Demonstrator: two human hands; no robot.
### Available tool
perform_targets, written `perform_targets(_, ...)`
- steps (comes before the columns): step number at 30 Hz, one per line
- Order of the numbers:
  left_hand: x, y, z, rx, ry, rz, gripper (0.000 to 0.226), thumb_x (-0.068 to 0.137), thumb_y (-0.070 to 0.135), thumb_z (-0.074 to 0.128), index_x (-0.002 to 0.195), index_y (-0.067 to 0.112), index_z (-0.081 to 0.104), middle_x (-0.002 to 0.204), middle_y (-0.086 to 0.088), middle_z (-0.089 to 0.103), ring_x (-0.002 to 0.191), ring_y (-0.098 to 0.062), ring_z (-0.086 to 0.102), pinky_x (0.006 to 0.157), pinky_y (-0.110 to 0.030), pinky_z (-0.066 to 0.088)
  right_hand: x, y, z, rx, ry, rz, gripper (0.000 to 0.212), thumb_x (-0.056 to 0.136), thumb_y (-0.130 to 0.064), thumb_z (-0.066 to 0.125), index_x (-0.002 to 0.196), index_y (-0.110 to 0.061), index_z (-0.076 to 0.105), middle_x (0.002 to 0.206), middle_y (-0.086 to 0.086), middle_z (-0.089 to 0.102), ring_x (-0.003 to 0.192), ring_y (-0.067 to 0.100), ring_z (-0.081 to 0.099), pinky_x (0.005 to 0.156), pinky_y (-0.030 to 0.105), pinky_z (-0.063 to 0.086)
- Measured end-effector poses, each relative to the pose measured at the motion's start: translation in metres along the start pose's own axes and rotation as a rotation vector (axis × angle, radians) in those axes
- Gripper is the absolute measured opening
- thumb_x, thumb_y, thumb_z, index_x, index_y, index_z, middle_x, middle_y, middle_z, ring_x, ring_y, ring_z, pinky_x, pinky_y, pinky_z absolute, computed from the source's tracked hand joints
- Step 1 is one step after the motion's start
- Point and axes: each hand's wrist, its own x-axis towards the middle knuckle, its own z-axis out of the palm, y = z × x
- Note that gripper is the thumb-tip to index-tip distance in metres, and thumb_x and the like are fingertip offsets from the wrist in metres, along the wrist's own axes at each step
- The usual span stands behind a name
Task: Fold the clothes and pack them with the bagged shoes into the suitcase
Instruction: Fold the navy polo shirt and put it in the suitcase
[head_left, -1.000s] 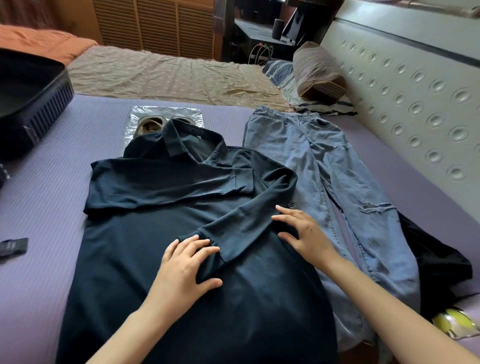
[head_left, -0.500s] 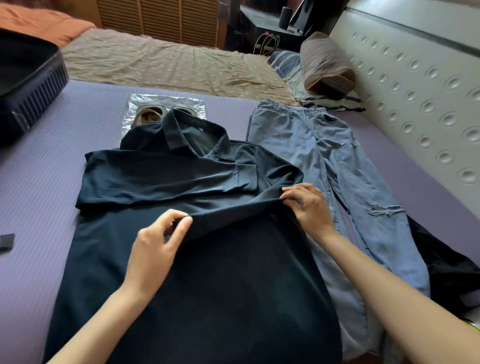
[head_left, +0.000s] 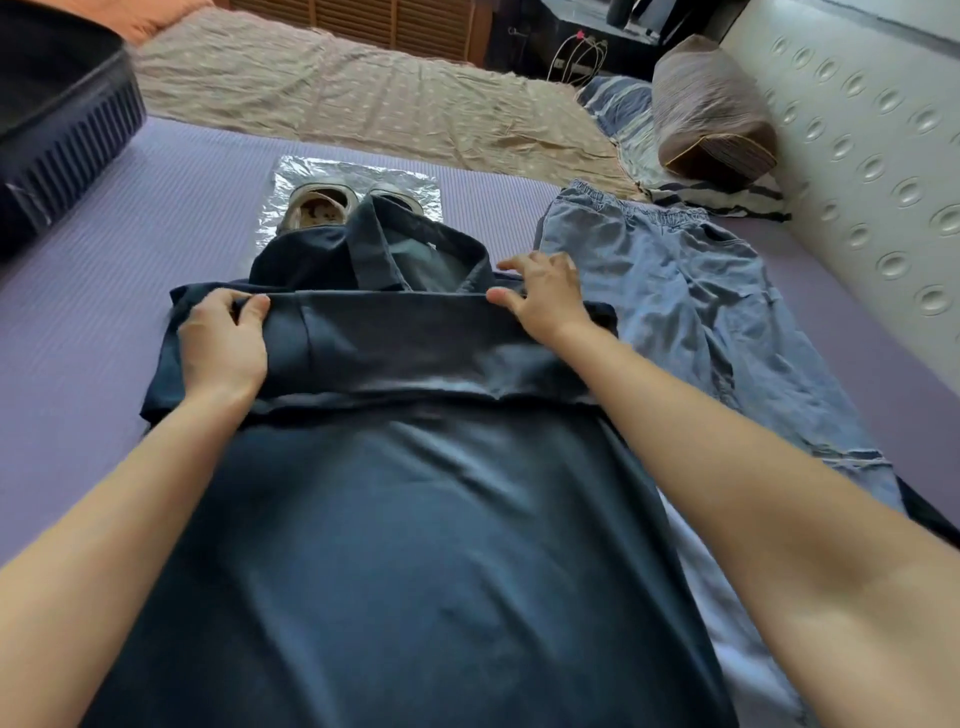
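The purple bed (head_left: 104, 234) carries everything. The dark navy shirt (head_left: 415, 545) lies flat down its middle and reaches the near edge, with a band of cloth folded over just below the collar. The light blue jeans (head_left: 675, 291) lie spread along the bed's right edge, just beside the shirt, waistband at the far end. The dark suitcase (head_left: 62, 119) sits at the far left corner. The bagged shoes (head_left: 322, 202) lie beyond the collar, which partly covers them. The left hand (head_left: 223, 343) grips the fold's left end, thumb and fingers curled round the cloth. The right hand (head_left: 545, 301) pinches the fold's right end between thumb and fingers.
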Motion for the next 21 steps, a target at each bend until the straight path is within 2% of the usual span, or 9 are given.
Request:
perform_targets(2, 0.013, -0.014, 0.0, 0.065, 0.005, -0.001, 0.03, 0.097, 0.024, 0.048, 0.111, 0.001, 0.062, 0.113, -0.024, 0.062, 0.107, -0.038, 0.054, 0.088, -0.038, 0.039, -0.014, 0.001, 0.02, -0.036, -0.031, -0.039, 0.05, 0.095, -0.041, 0.05, 0.139, -0.018, 0.046, 0.145, 0.004, 0.043, 0.134, 0.026, 0.031, 0.115, 0.036, 0.009)
perform_targets(5, 0.027, -0.028, 0.0, 0.203, 0.007, 0.045, 0.029, 0.096, 0.026, 0.05, 0.108, 0.003, 0.064, 0.108, -0.027, 0.063, 0.102, -0.043, 0.056, 0.086, -0.044, 0.042, -0.045, 0.017, 0.034, 0.031, -0.027, -0.076, 0.054, 0.098, -0.039, 0.045, 0.146, -0.017, 0.035, 0.156, 0.004, 0.024, 0.144, 0.021, 0.02, 0.116, 0.033, 0.0)
perform_targets(10, 0.027, -0.033, 0.003, 0.27, 0.004, 0.083, 0.031, 0.095, 0.027, 0.053, 0.116, 0.006, 0.057, 0.115, -0.023, 0.059, 0.108, -0.041, 0.052, 0.09, -0.046, 0.04, -0.086, 0.056, 0.037, -0.079, -0.26, -0.043, 0.063, 0.098, -0.051, 0.027, 0.152, -0.026, 0.008, 0.16, -0.004, -0.003, 0.147, 0.01, -0.004, 0.116, 0.031, -0.01)
perform_targets(14, 0.002, -0.035, 0.008, 0.404, 0.071, 0.363, 0.032, 0.09, 0.018, 0.059, 0.118, 0.002, 0.056, 0.116, -0.025, 0.051, 0.107, -0.043, 0.044, 0.094, -0.048, 0.035, -0.081, 0.063, 0.031, -0.077, -0.31, 0.011, 0.065, 0.096, -0.058, 0.02, 0.152, -0.03, 0.004, 0.159, -0.007, -0.008, 0.146, 0.009, -0.007, 0.119, 0.033, -0.007)
perform_targets(18, -0.033, -0.031, 0.025, 0.353, -0.122, 0.621, 0.028, 0.086, 0.013, 0.065, 0.113, 0.005, 0.063, 0.122, -0.017, 0.055, 0.118, -0.035, 0.046, 0.103, -0.043, 0.034, -0.07, 0.064, 0.03, 0.066, -0.286, 0.1, 0.064, 0.098, -0.054, 0.025, 0.153, -0.026, 0.008, 0.16, -0.002, -0.007, 0.147, 0.013, -0.005, 0.118, 0.034, -0.007)
perform_targets(21, -0.049, -0.027, 0.045, 0.426, -0.341, 0.658, 0.043, 0.094, 0.022, 0.057, 0.135, 0.011, 0.051, 0.144, -0.013, 0.044, 0.136, -0.028, 0.036, 0.113, -0.045, 0.022, -0.066, 0.072, 0.034, 0.041, -0.284, 0.16, 0.063, 0.1, -0.048, 0.027, 0.153, -0.019, 0.007, 0.16, 0.003, -0.005, 0.147, 0.015, -0.004, 0.117, 0.033, -0.006)
